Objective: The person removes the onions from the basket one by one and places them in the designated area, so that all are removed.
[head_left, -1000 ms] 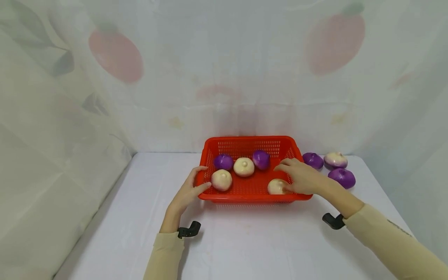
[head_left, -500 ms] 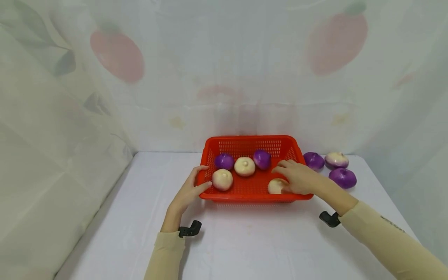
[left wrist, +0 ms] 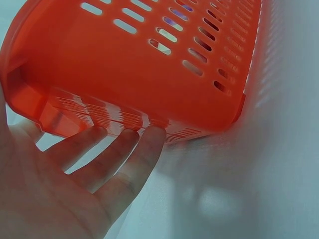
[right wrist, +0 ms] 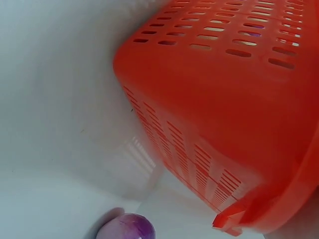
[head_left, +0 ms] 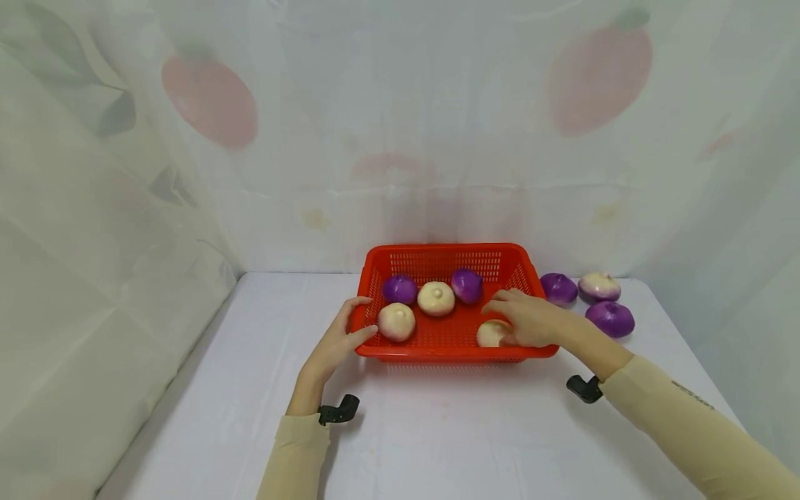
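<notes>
A red plastic basket [head_left: 450,353] with slotted walls stands at the table's back. My left hand [head_left: 334,344] grips its left end; in the left wrist view several fingers [left wrist: 127,172] lie against the outer wall, while thumb and index finger reach over the rim. Inside the front right corner, my right hand [head_left: 528,321] holds a cream-white turnip [head_left: 489,334], partly covered by the fingers. Also in the basket are a purple turnip [head_left: 400,289], another purple turnip [head_left: 467,285], a white turnip [head_left: 436,298] and a pinkish-white turnip [head_left: 396,322]. The right wrist view hides most of that hand behind the basket wall.
Right of the basket lie a purple turnip [head_left: 558,289], a white turnip with a purple underside [head_left: 599,285] and another purple turnip [head_left: 610,319]. The white table [head_left: 412,437] meets a printed curtain [head_left: 400,125] at the back.
My right hand has shifted slightly left inside the basket, its forearm swinging left too, and its fingers cover more of the white turnip. The left hand and the basket stay in place.
</notes>
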The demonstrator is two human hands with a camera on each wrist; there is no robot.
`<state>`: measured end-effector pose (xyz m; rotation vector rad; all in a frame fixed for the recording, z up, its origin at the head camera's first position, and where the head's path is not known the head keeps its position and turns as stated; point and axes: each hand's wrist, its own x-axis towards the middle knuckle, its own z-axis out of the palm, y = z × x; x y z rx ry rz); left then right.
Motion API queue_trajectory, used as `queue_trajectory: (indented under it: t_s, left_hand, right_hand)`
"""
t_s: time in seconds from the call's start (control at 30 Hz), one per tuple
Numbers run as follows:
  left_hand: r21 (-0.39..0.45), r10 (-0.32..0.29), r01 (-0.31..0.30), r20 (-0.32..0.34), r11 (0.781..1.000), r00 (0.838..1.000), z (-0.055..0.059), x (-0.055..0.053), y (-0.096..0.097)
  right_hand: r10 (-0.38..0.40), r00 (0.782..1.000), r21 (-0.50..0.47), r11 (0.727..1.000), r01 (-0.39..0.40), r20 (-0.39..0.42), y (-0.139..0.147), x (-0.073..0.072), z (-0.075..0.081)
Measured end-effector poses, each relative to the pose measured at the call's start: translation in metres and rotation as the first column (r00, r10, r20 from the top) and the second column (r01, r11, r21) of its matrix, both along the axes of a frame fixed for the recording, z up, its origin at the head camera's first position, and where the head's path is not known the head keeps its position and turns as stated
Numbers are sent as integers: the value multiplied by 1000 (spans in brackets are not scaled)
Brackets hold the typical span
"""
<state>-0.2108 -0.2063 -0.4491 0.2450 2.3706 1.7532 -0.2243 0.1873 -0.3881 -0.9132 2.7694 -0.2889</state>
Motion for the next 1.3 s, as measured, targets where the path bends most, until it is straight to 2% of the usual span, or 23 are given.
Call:
queue_trajectory:
  t_s: [0.13, 0.43, 0.63, 0.87, 1.07, 1.3]
  left_hand:
    - [-7, -1, 1, 2, 1000, 1000, 0, 0, 1]
    - [-19, 16, -16, 2, 1000, 1000, 0, -1, -3]
    - [11, -3, 3, 18, 1000, 1000, -4, -2, -4]
    - [9, 1, -1, 14, 1000, 1000, -3, -2, -2]
    - [3, 4, -4, 7, 1000, 1000, -4, -2, -2]
    - [8, 3, -3, 8, 1000, 1000, -3, -1, -1]
  right_hand:
    - [-4, 1000, -10, 1000, 4, 7, -1, 0, -1]
    - [10, 996, -44, 999, -6, 94, -12, -5, -5]
    - [48, 996, -31, 998, -46, 71, -19, -12, -19]
    - [41, 999, -55, 998, -41, -3, -25, -18, -30]
    - [23, 1000, -70, 997, -23, 2, -27, -18, -30]
    - [-30, 999, -115, 993, 34, 40, -26, -16, -20]
